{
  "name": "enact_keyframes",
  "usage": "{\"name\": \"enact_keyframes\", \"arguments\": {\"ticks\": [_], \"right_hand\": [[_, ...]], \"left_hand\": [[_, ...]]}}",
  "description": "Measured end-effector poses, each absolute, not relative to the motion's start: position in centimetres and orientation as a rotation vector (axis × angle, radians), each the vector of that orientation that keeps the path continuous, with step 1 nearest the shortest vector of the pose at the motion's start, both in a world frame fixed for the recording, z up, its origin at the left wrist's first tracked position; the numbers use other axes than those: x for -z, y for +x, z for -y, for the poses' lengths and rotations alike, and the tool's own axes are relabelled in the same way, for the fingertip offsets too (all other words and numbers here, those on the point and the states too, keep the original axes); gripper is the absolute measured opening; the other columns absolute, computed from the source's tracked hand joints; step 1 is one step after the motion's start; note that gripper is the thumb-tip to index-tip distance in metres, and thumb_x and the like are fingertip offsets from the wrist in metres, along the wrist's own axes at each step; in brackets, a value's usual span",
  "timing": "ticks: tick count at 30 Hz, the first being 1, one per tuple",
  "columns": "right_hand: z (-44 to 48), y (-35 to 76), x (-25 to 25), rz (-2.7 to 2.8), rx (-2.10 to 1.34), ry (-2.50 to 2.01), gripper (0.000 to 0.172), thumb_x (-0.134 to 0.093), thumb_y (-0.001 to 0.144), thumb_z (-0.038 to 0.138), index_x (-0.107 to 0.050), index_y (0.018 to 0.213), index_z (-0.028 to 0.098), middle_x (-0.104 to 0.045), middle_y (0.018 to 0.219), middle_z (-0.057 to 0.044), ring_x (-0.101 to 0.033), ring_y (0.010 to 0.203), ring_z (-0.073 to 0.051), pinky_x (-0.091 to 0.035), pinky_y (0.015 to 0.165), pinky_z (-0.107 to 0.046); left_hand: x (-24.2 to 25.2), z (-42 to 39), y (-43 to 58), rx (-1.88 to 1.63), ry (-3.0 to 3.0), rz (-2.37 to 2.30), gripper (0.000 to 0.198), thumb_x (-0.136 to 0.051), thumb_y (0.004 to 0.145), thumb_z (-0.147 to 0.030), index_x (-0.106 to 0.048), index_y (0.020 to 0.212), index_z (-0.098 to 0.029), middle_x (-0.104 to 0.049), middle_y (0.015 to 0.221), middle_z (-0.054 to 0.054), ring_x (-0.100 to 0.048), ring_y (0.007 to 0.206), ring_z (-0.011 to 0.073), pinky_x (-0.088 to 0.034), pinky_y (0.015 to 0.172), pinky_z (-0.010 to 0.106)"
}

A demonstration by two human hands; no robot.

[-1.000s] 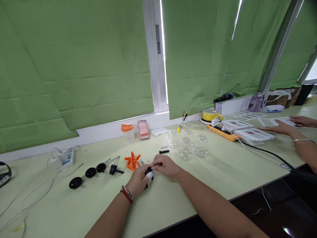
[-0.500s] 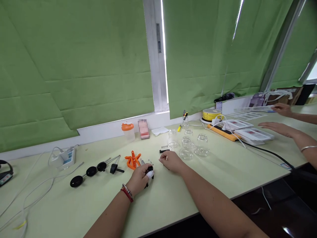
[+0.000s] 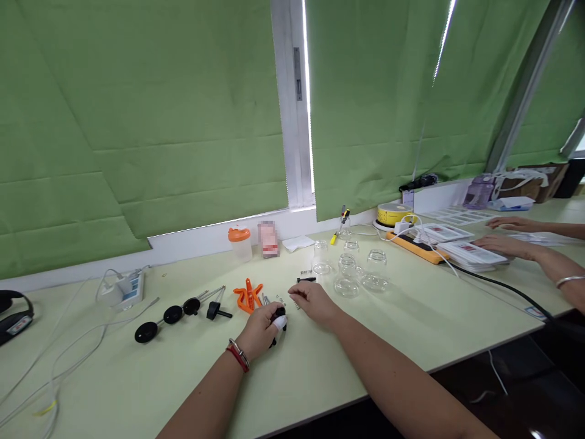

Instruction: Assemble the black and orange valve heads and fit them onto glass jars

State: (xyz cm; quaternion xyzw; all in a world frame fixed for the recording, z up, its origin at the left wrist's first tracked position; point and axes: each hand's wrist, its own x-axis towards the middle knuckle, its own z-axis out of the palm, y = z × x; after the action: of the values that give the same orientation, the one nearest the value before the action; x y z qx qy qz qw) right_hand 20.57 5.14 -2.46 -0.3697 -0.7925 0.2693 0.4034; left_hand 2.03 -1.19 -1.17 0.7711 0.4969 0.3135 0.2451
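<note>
The left hand (image 3: 260, 331), on the near side of the orange part (image 3: 248, 296), is closed around a black part (image 3: 278, 311), which sits to the right of and nearer than that landmark; this low grip presumably steadies the piece against the counter (image 3: 315, 378). The right hand (image 3: 317, 302), well to the right of the orange part, is curled with thumb and forefinger close together; whether they pinch anything cannot be determined. Small pieces (image 3: 280, 298) and metal rods (image 3: 265, 299) lie just to the right of the orange part, apparently for easy reach. A spring (image 3: 306, 272) and a black stick (image 3: 306, 280) lie farther right of it and slightly beyond, likely set apart so that they are not lost. Black discs (image 3: 173, 314) form a row left of the orange part, with a black knob (image 3: 214, 311) between. Glass jars (image 3: 347, 274) are grouped to its right, probably to leave the working area free. Beyond it stand a cup (image 3: 241, 245) and a pack (image 3: 269, 239) whose printing is pixelated. Far to its right, a co-worker's hand (image 3: 507, 245) rests at white trays (image 3: 470, 254) with red-marked labels; these, and the sticker (image 3: 534, 313) on the counter's edge, are too small to read. No brand is legible.
</note>
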Motion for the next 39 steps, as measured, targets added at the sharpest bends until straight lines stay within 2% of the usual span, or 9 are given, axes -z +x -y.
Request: {"name": "enact_keyframes", "arguments": {"ticks": [5, 15, 22, 28, 30, 33, 36, 39], "right_hand": [[-3.6, 19.4, 1.8, 1.874, -0.629, -0.644, 0.017, -0.05, 0.089, 0.024, -0.064, 0.095, 0.018, -0.064, 0.088, -0.005, -0.06, 0.078, -0.014, -0.048, 0.073, -0.027], [-2.4, 18.8, 1.0, 1.96, -0.541, -0.515, 0.015, -0.049, 0.087, 0.015, -0.064, 0.09, 0.019, -0.065, 0.084, -0.004, -0.059, 0.08, -0.015, -0.048, 0.075, -0.028], [-2.6, 18.8, 1.5, 2.046, -0.536, -0.51, 0.013, -0.054, 0.079, 0.009, -0.062, 0.081, 0.018, -0.061, 0.077, -0.002, -0.055, 0.072, -0.014, -0.045, 0.067, -0.026], [-2.6, 18.9, 1.8, 2.086, -0.662, -0.553, 0.013, -0.057, 0.072, 0.007, -0.059, 0.079, 0.018, -0.054, 0.082, -0.001, -0.049, 0.065, -0.011, -0.042, 0.061, -0.023], [-2.7, 18.8, 2.0, 2.046, -0.77, -0.629, 0.012, -0.058, 0.072, 0.009, -0.058, 0.079, 0.019, -0.054, 0.077, 0.001, -0.048, 0.063, -0.01, -0.041, 0.058, -0.023], [-3.0, 18.4, 2.7, 1.934, -0.996, -0.753, 0.007, -0.059, 0.075, 0.013, -0.057, 0.079, 0.018, -0.053, 0.068, 0.004, -0.047, 0.058, -0.009, -0.039, 0.055, -0.021], [-3.6, 17.7, 3.8, 1.811, -1.146, -0.89, 0.007, -0.062, 0.075, 0.016, -0.056, 0.079, 0.018, -0.054, 0.062, 0.005, -0.048, 0.054, -0.009, -0.038, 0.051, -0.021], [-4.1, 17.1, 4.5, 1.746, -1.225, -1.031, 0.008, -0.062, 0.075, 0.016, -0.055, 0.078, 0.018, -0.054, 0.056, 0.005, -0.051, 0.05, -0.011, -0.04, 0.049, -0.022]], "left_hand": [[1.4, 1.2, 2.0, -0.86, 2.116, -1.353, 0.017, -0.048, 0.083, -0.026, -0.059, 0.092, -0.017, -0.058, 0.076, 0.002, -0.052, 0.07, 0.0165, -0.044, 0.066, 0.029], [1.7, 0.8, 1.8, -0.889, 2.15, -1.295, 0.017, -0.048, 0.084, -0.026, -0.06, 0.091, -0.016, -0.06, 0.078, 0.002, -0.052, 0.071, 0.0162, -0.044, 0.067, 0.029], [1.7, 0.9, 1.9, -0.92, 2.103, -1.229, 0.018, -0.047, 0.083, -0.023, -0.062, 0.093, -0.017, -0.062, 0.08, 0.002, -0.053, 0.073, 0.0168, -0.045, 0.068, 0.03], [1.8, 0.8, 1.6, -0.905, 2.139, -1.247, 0.016, -0.047, 0.08, -0.02, -0.06, 0.089, -0.018, -0.06, 0.078, 0.002, -0.053, 0.072, 0.0174, -0.046, 0.068, 0.033], [1.8, 0.8, 1.4, -0.924, 2.186, -1.31, 0.023, -0.052, 0.074, -0.017, -0.059, 0.095, -0.018, -0.059, 0.082, 0.002, -0.054, 0.075, 0.0185, -0.047, 0.072, 0.036], [1.9, 0.8, 1.0, -1.087, 2.18, -1.372, 0.052, -0.058, 0.065, -0.014, -0.049, 0.117, -0.019, -0.057, 0.105, 0.006, -0.054, 0.093, 0.0216, -0.046, 0.085, 0.043], [1.9, 0.9, 0.7, -1.154, 2.141, -1.377, 0.065, -0.059, 0.069, -0.018, -0.036, 0.13, -0.019, -0.048, 0.127, 0.012, -0.049, 0.112, 0.0251, -0.041, 0.097, 0.047], [2.0, 1.0, 0.7, -1.031, 2.244, -1.39, 0.071, -0.063, 0.073, -0.028, -0.032, 0.135, -0.018, -0.042, 0.135, 0.016, -0.043, 0.123, 0.0307, -0.036, 0.102, 0.052]]}}
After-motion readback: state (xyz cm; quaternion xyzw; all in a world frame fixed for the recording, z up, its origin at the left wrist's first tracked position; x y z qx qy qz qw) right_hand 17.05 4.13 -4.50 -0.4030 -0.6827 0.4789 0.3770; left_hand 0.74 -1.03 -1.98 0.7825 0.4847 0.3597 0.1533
